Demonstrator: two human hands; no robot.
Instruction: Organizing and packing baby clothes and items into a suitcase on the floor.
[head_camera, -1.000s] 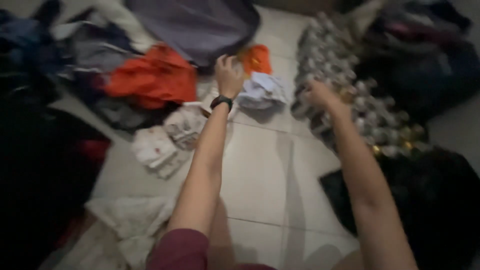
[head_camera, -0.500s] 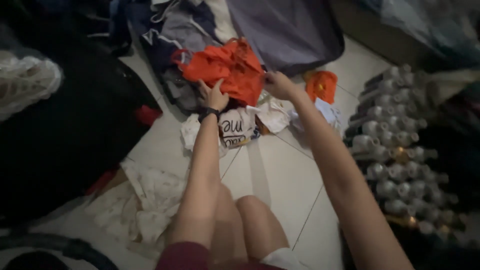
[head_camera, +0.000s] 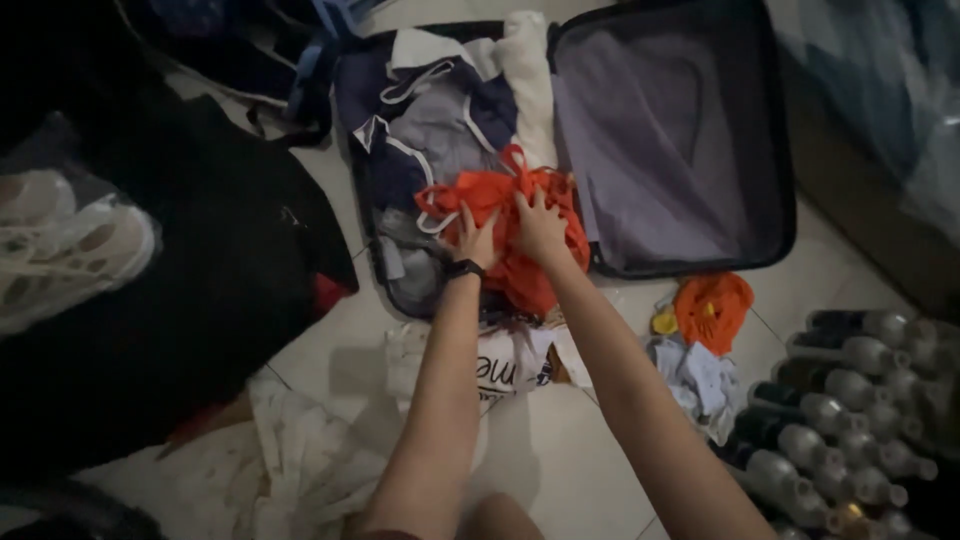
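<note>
The orange garment is bunched on the near edge of the clothes-filled half of an open suitcase, on top of the folded grey and navy clothing packed there. It is pressed down by both hands side by side: the left hand, with a dark wristband at the wrist, is laid on the garment's left part, and the right hand on its middle. The fingers of both hands are spread fairly wide and flattened onto the cloth rather than closed around it, which suggests the fabric is being pushed flat so that it sits low among the other clothes. Whether any fold is pinched beneath the palms cannot be told.

The suitcase's other half, lined in grey, is left lying open and flat on the tiled floor, so that the packed side can be reached from above. Just in front of the case, white printed cloth is lying loose, and a smaller orange item is seen to the right, near rows of dark bottles with silvery caps. A black bag is spread at the left.
</note>
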